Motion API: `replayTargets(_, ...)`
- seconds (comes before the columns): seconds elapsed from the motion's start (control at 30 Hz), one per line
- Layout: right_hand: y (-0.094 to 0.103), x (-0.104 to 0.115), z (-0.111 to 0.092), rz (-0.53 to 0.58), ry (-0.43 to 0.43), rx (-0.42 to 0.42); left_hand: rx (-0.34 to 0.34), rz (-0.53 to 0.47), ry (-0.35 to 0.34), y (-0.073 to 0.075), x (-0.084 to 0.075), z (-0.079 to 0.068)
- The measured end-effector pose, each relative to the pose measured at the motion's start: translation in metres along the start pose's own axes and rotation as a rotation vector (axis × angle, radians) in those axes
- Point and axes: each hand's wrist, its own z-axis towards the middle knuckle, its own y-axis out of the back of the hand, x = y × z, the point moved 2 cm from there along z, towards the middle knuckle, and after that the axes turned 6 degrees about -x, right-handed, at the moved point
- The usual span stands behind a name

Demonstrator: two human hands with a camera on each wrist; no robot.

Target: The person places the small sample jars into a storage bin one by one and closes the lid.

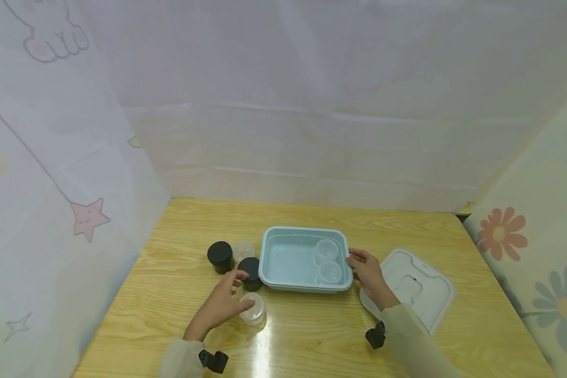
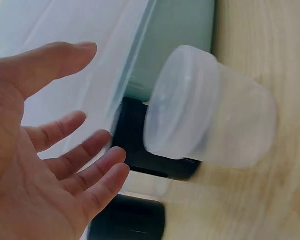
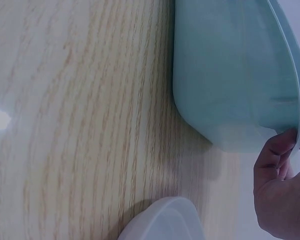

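A light blue rectangular tub (image 1: 290,257) stands on the table with two clear jars (image 1: 330,272) inside at its right end. My right hand (image 1: 367,273) pinches the tub's right rim, as the right wrist view also shows, with fingers curled under the edge. Spread and holding nothing, my left hand (image 1: 222,303) hovers beside a clear lidded jar (image 2: 210,110) in front of the tub. Two black-lidded jars (image 1: 220,256) stand left of the tub, one right by its corner. Between them, partly hidden, is another clear jar (image 1: 243,250).
A white lid (image 1: 430,283) lies on the wooden table (image 1: 312,336) to the right, partly under my right forearm. Printed cloth walls (image 1: 312,131) enclose the table at the back and sides.
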Motion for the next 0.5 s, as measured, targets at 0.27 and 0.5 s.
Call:
replayTargets(0.27,-0.001,-0.001,0.001,0.003,0.006,0.004,0.035,-0.013,-0.044,-0.006,0.013,-0.006)
replayTargets(0.5,0.0,-0.001,0.001,0.004,0.008,-0.003,0.119,-0.041,-0.041,-0.014,0.021,-0.011)
